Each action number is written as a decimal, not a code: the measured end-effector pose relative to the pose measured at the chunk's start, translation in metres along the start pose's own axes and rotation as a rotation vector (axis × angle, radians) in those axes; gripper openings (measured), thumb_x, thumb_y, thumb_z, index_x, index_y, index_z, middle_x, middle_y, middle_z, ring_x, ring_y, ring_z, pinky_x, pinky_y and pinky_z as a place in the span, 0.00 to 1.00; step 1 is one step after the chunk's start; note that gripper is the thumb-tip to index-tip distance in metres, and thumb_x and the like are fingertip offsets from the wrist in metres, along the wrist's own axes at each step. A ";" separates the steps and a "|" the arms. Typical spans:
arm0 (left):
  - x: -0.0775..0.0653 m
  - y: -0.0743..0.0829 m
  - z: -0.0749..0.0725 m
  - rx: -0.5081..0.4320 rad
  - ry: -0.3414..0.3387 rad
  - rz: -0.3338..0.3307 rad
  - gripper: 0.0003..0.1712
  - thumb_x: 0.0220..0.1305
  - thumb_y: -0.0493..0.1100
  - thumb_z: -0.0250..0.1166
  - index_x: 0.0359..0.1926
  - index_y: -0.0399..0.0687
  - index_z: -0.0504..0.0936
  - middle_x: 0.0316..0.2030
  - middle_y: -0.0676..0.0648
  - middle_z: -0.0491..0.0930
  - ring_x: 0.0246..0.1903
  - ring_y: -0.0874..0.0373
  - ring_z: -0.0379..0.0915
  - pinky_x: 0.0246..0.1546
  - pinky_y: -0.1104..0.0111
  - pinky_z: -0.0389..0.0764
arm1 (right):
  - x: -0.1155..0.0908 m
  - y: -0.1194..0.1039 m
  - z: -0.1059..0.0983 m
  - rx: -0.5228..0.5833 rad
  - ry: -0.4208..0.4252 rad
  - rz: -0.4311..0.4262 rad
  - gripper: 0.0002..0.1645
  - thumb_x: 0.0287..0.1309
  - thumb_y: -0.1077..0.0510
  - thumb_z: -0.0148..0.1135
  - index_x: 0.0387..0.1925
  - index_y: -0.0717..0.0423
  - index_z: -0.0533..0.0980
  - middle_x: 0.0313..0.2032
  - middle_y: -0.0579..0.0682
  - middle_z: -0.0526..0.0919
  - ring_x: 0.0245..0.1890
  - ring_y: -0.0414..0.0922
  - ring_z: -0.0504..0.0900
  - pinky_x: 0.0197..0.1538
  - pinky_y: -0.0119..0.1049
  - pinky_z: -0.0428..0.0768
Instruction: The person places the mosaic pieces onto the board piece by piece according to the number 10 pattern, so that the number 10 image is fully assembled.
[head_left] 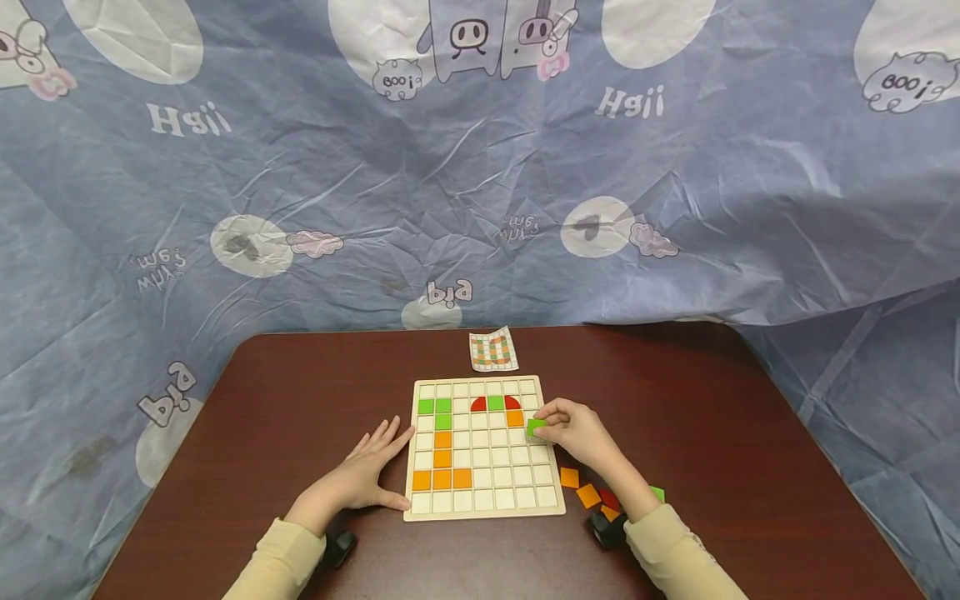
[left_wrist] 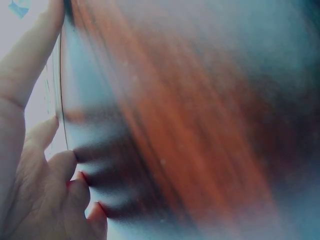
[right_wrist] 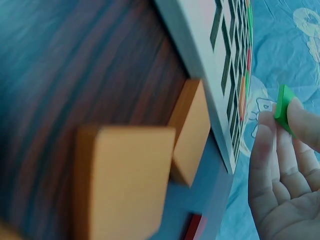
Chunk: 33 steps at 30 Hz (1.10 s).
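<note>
A cream grid board (head_left: 483, 503) lies flat on the table. My left hand (head_left: 363, 473) rests at its left edge with fingers spread, the thumb at the lower corner and a fingertip farther up. Between thumb and fingers, my right hand (head_left: 581, 431) pinches a green square tile (head_left: 535, 427) over the board's right column. The right wrist view shows this green tile (right_wrist: 283, 107) on edge, held above the palm. Set in the grid are green squares (head_left: 443, 406), several orange squares (head_left: 442, 458) and two red quarter-round pieces (head_left: 478, 405) flanking another green square.
Loose orange tiles (head_left: 569, 477), a red piece (head_left: 609, 499) and a green piece (head_left: 657, 493) lie right of the board, partly under the right forearm. Behind the board is a small patterned paper card (head_left: 492, 351). A printed blue-grey cloth (head_left: 465, 183) hangs beyond the table (head_left: 315, 392).
</note>
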<state>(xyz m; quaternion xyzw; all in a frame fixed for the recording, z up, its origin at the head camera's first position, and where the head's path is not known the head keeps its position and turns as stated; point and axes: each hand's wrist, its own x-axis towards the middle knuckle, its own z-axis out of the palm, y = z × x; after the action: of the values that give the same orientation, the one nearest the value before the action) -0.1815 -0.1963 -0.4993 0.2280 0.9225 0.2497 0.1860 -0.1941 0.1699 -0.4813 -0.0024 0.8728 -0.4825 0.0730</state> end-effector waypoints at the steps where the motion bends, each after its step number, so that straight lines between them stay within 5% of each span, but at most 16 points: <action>1: 0.000 0.000 0.000 -0.002 0.000 -0.001 0.67 0.44 0.60 0.78 0.78 0.50 0.50 0.78 0.36 0.39 0.77 0.37 0.32 0.74 0.40 0.40 | 0.002 -0.001 0.002 -0.010 0.004 -0.003 0.10 0.55 0.60 0.71 0.40 0.54 0.82 0.34 0.48 0.85 0.32 0.40 0.81 0.36 0.32 0.81; 33: -0.001 0.002 -0.002 -0.014 0.000 0.004 0.66 0.44 0.60 0.78 0.78 0.48 0.51 0.78 0.35 0.39 0.77 0.36 0.32 0.74 0.40 0.40 | 0.011 -0.019 0.031 -0.249 0.029 -0.058 0.04 0.51 0.63 0.74 0.28 0.54 0.84 0.28 0.46 0.80 0.29 0.39 0.76 0.36 0.33 0.77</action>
<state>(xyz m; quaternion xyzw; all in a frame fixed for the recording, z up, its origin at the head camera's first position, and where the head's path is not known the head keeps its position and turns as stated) -0.1809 -0.1954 -0.4964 0.2285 0.9203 0.2568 0.1870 -0.2022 0.1335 -0.4830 -0.0299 0.9265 -0.3723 0.0455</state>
